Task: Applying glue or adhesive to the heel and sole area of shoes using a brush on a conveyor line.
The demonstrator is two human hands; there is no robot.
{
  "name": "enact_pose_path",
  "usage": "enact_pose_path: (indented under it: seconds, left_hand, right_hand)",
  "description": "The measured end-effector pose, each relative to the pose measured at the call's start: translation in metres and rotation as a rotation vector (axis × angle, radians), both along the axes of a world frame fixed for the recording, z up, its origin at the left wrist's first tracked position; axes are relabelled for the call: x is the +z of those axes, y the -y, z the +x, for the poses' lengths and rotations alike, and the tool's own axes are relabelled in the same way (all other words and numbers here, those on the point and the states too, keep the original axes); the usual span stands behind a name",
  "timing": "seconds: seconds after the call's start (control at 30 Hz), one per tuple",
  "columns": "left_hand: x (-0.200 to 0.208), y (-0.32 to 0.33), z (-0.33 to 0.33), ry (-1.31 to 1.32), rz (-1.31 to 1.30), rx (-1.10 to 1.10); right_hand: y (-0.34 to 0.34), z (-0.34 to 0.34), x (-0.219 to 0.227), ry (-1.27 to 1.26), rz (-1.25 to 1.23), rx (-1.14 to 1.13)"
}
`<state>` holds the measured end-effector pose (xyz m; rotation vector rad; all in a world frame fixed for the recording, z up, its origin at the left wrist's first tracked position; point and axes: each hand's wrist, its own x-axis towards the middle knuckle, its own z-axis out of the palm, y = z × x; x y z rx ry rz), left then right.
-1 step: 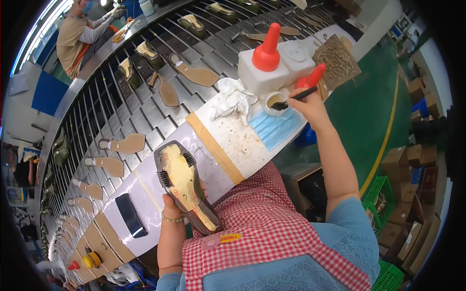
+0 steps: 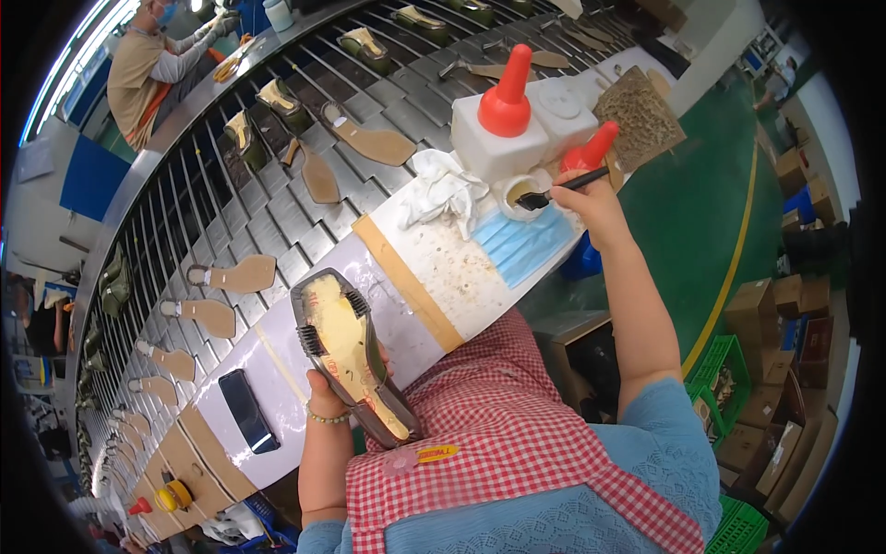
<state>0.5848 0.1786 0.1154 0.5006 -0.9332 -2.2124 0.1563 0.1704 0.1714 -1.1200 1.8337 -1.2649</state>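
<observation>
- Presently, the left hand [image 2: 323,397] grips a dark shoe [image 2: 347,355] from below, thumb along one side and fingers showing at the other.
- The shoe is sole side up, its yellow underside showing, toe pointing away from the person and heel close by the checked apron [image 2: 480,415]; I cannot tell whether they touch.
- Black bristly strips stand at both sides of its front part.
- The right hand [image 2: 592,205] holds a black brush [image 2: 578,182] by its handle, fingers closed around it.
- The brush's head is at the mouth of a white jar [image 2: 501,198]; how deep it reaches is unclear.
- A blue face mask [image 2: 524,247] lies on the desk [image 2: 461,286] just beside the jar, with a crumpled white cloth [image 2: 443,192] on its other side.
- Behind the jar stands a white bottle [image 2: 498,148] with a red cone cap.
- Farther left, a dark phone [image 2: 247,412] lies on the desk.
</observation>
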Motion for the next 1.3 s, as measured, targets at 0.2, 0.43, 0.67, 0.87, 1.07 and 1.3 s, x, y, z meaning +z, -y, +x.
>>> enact_pose_path:
  seconds: [0.2, 0.43, 0.67, 0.87, 1.07, 1.3]
  left_hand:
    - [0.008, 0.001, -0.014, 0.077, -0.045, 0.119]
    - [-0.009, 0.003, -0.013, -0.085, 0.074, 0.105]
    - [-0.015, 0.011, -0.036, -0.213, 0.217, -0.104]
    - [-0.001, 0.001, -0.046, -0.099, 0.214, -0.130]
    - [0.008, -0.005, -0.044, -0.067, 0.183, -0.177]
    - [0.030, -0.015, -0.046, 0.033, 0.209, -0.091]
  right_hand:
    - [-0.011, -0.015, -0.034, 1.006, 0.008, -0.238]
    - [-0.004, -0.010, -0.056, 1.188, 0.105, -0.437]
    - [-0.038, -0.015, -0.007, 1.222, -0.215, -0.060]
    - [-0.064, 0.104, 0.052, 0.690, -0.254, 0.539]
    - [-0.077, 0.159, 0.059, 0.529, -0.126, 0.742]
    - [-0.077, 0.175, 0.058, 0.250, -0.209, 0.746]
